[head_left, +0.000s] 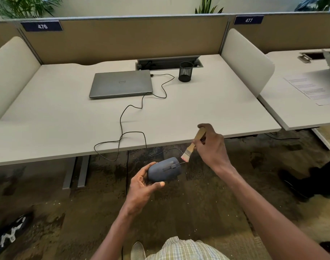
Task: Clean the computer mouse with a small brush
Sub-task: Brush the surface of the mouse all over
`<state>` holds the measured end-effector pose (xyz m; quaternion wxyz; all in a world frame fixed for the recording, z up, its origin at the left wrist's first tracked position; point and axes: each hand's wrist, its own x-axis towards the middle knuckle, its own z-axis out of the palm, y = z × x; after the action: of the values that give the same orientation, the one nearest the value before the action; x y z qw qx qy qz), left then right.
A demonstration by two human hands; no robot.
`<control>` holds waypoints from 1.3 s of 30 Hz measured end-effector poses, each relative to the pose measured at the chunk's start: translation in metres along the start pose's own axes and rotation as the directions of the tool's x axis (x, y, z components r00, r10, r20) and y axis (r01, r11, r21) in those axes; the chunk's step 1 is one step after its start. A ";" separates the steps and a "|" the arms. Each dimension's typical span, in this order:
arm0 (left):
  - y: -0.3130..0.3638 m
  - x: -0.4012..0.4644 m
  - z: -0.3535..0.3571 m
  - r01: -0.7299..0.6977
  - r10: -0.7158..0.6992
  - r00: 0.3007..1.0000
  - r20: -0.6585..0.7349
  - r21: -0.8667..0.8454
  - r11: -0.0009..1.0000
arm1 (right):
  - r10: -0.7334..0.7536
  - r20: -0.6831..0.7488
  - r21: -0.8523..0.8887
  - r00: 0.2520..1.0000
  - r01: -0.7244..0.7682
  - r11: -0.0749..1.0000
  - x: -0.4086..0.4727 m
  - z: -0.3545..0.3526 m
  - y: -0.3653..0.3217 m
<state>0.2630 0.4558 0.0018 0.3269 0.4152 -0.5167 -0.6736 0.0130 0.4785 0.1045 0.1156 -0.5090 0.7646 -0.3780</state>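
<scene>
While your left hand [144, 182] cups upward below the counter [66, 124] edge, its grip is curled round one grey mouse [164, 170], thumb along the near side, fingers behind. The mouse is held in the air above the floor, its cable [121, 126] running up onto the counter. Your right hand [211, 147] angles down, grip clenched on one small brush [193, 145], bristles just beside the mouse's front end.

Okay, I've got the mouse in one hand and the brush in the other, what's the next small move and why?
Probably bring the brush down and left onto the mouse. The right hand holds its bristles just off the mouse's front edge by the cable, while the left hand holds the mouse top up, its wheel exposed.
</scene>
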 end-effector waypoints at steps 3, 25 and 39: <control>0.002 0.001 -0.002 -0.002 0.002 1.000 -0.001 0.000 1.000 | 0.084 0.022 0.094 0.996 -0.086 0.992 0.001 0.001 0.008; 0.012 0.001 0.003 -0.024 0.024 1.000 -0.010 -0.061 0.998 | -0.163 -0.058 0.186 0.985 0.171 0.968 0.005 -0.014 0.003; 0.009 0.006 0.004 -0.055 0.054 0.998 -0.029 -0.034 0.998 | -0.245 0.197 0.118 0.949 0.225 0.967 -0.019 -0.035 -0.023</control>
<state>0.2566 0.4502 0.0096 0.3594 0.4047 -0.5114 -0.6675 0.0178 0.5070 0.1406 0.1739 -0.6275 0.6633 -0.3688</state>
